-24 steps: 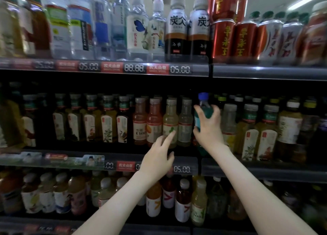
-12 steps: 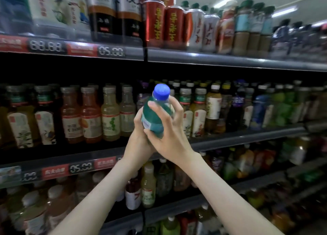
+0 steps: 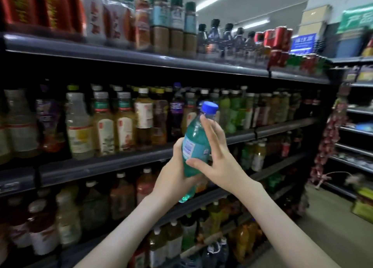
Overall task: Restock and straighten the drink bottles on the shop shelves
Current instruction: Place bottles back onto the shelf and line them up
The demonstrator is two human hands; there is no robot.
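A teal drink bottle (image 3: 194,146) with a blue cap (image 3: 210,107) is held tilted in front of the middle shelf (image 3: 101,166). My left hand (image 3: 171,178) grips its lower body from the left, with the fingers hidden behind it. My right hand (image 3: 222,162) holds the upper part, thumb across the label and fingers reaching up behind the neck. Rows of tea and juice bottles (image 3: 125,124) stand upright on the middle shelf behind it.
The top shelf (image 3: 141,57) carries red cans and tall bottles, and the lower shelves hold more drinks (image 3: 173,237). On the right an aisle floor (image 3: 323,237) opens, with hanging red packets (image 3: 329,142), another shelf unit (image 3: 359,130) and a green crate (image 3: 363,209).
My right hand pulled the teal bottle off the middle shelf and my left hand joined it. My view has swung right along the aisle, with the bottle now lower and tilted.
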